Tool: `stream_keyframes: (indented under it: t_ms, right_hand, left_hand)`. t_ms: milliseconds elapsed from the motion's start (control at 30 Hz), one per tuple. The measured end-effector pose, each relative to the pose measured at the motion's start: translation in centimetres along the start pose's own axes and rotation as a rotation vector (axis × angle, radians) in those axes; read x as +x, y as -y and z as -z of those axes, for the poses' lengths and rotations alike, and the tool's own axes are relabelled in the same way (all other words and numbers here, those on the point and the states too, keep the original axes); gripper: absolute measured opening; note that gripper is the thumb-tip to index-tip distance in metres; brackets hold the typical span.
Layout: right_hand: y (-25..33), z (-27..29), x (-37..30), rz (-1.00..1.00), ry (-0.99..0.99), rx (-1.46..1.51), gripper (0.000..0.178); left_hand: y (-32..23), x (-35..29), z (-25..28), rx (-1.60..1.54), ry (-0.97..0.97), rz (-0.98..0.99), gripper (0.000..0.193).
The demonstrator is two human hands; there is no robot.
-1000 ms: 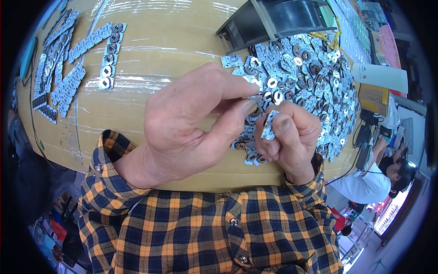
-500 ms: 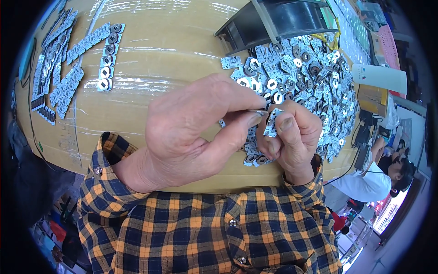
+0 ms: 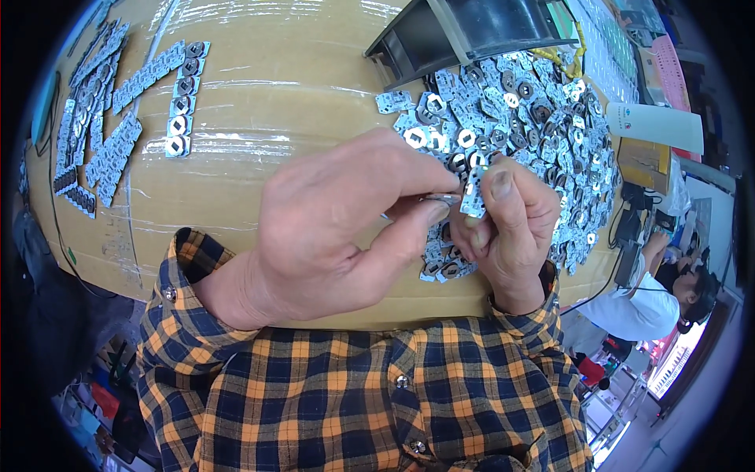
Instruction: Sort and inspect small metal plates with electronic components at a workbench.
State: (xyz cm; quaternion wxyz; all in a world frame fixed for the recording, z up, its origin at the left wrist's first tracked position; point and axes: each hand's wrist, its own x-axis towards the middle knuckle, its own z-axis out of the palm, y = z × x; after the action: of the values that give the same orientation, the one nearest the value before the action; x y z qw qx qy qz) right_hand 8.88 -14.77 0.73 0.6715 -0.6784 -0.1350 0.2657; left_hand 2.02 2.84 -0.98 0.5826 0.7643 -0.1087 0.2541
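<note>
Small circuit board point(image 3: 474, 193) pinched between thumb and fingers of the right hand point(image 3: 515, 224), in front of the heap; left hand point(image 3: 334, 224) grips a thin piece point(image 3: 445, 198) between thumb and forefinger, just beside the board, its kind unclear edge-on; done, by appearance: rows of boards point(image 3: 182, 104) laid out at the left of the worktop point(image 3: 307, 71); remaining: loose heap of boards point(image 3: 543, 157) at right, near a black bin point(image 3: 503, 31), seemingly the larger share.
</note>
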Motion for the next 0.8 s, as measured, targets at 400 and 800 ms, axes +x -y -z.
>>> stream_keyframes:
  t_ms: [400,800]
  right_hand:
    - [0.4,-0.5,-0.2,-0.01,0.019,-0.121,0.036]
    - [-0.5,0.7,0.5,0.213,-0.099,-0.277,0.036]
  left_hand:
    - [0.4,-0.2,0.2,0.04,0.087,-0.056,0.025]
    - [-0.3,-0.4,0.1,-0.295,0.154,0.447,0.018]
